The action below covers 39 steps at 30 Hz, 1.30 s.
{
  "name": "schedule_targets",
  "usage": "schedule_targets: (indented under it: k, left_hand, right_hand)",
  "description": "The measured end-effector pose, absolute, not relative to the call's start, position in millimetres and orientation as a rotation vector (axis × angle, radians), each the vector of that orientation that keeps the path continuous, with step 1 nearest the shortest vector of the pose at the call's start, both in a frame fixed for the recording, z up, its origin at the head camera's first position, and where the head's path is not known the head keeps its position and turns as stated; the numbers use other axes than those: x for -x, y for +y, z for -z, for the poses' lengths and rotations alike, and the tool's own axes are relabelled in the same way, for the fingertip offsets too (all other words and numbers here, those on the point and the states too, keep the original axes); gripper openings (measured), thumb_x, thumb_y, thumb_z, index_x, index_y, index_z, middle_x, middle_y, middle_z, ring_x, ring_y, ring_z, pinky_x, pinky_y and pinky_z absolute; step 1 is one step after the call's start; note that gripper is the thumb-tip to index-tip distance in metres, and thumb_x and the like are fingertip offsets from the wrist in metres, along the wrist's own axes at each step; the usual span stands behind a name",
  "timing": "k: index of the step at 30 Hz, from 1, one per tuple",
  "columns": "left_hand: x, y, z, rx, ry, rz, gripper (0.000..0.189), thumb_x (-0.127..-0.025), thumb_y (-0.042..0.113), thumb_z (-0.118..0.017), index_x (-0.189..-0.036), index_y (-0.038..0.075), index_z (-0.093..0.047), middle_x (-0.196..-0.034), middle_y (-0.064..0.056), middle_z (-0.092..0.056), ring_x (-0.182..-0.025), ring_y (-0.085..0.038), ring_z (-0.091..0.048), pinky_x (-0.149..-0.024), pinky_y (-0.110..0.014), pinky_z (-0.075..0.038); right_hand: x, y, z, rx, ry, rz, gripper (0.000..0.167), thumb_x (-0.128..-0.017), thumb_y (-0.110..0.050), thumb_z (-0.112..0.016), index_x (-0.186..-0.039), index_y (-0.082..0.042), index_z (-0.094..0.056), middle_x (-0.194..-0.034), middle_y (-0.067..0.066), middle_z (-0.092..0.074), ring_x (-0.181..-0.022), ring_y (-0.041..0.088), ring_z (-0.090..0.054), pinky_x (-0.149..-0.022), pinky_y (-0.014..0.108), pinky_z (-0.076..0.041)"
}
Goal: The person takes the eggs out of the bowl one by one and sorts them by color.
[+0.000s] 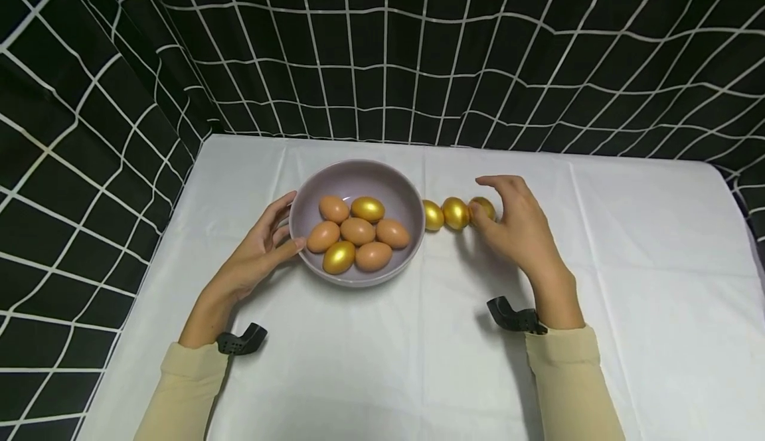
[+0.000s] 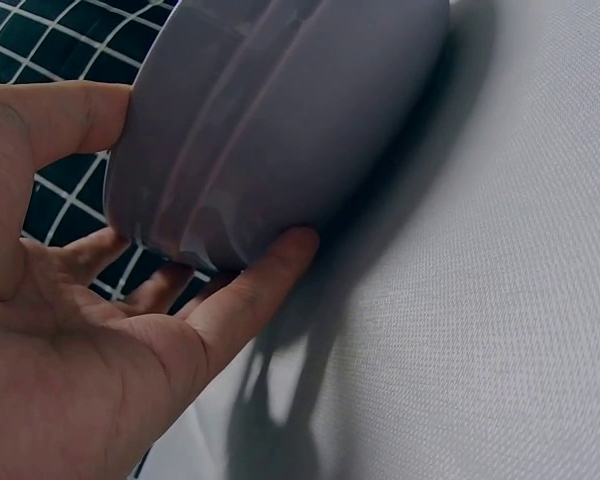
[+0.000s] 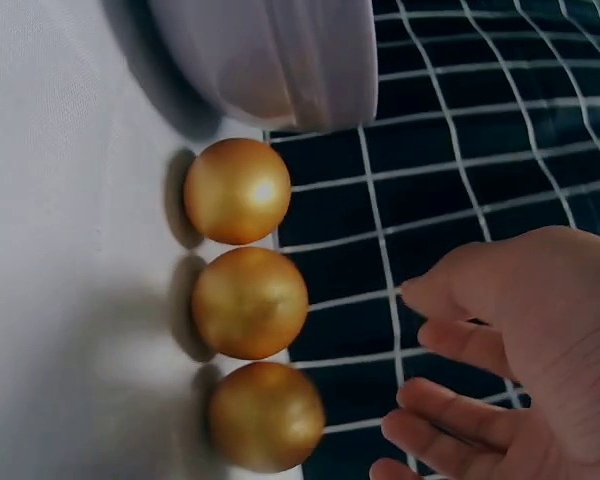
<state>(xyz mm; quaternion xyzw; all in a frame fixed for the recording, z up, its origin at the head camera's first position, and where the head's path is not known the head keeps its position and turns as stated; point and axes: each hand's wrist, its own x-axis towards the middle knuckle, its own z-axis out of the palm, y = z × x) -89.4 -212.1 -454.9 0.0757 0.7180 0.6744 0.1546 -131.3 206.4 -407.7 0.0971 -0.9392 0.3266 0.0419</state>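
Your left hand [image 1: 257, 252], fingers partly curved, gripped the mauve bowl [image 1: 385, 182] on the white tablecloth [image 1: 335, 354]; two golden eggs [image 1: 367, 209] and five brown eggs [image 1: 357, 232] lay inside. Your right hand [image 1: 521, 228], thumb and fingers parted, empty, hovered by three golden eggs [image 1: 456, 213] lined up beside it.

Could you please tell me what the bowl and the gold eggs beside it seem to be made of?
The bowl: probably glazed ceramic, its mauve surface smooth with glossy reflections, though plastic is possible. The gold eggs: metallic-looking, satiny finish with soft highlights; the material underneath is unclear.
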Motion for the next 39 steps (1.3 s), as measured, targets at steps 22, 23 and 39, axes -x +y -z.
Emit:
schedule_targets:
  k: [22, 23, 39]
  left_hand:
    - [92, -211, 455, -0.250, 2.062, -1.948, 0.083, -0.102, 0.005, -0.065, -0.170, 0.022, -0.019, -0.171, -0.014, -0.026, -0.153, -0.041, -0.040, -0.103, -0.015, -0.052]
    - [92, -212, 455, -0.252, 2.062, -1.950, 0.083, -0.102, 0.005, -0.064, -0.170, 0.022, -0.019, -0.171, -0.014, -0.026, -0.153, -0.040, -0.041, -0.102, -0.015, -0.052]
    - [90, -212, 455, -0.250, 2.044, -1.981, 0.083, -0.101, -0.001, -0.063, -0.170, 0.017, -0.019, -0.170, -0.016, -0.027, -0.149, -0.038, -0.042, -0.101, -0.016, -0.054]
  right_hand:
    - [153, 126, 367, -0.964, -2.887, -0.936, 0.041, -0.100, -0.015, -0.067, -0.140, -0.006, -0.064, -0.140, 0.014, -0.060, -0.123, 0.032, -0.063, -0.108, 0.049, -0.053]
    - [154, 121, 365, -1.004, -2.899, -0.914, 0.042, -0.100, -0.015, -0.067, -0.140, -0.006, -0.064, -0.140, 0.014, -0.060, -0.125, 0.032, -0.062, -0.109, 0.050, -0.052]
    - [181, 62, 357, -1.256, -3.217, -0.617, 0.036, -0.103, -0.016, -0.062, -0.139, -0.013, -0.065, -0.142, 0.013, -0.060, -0.119, 0.031, -0.064, -0.107, 0.047, -0.052]
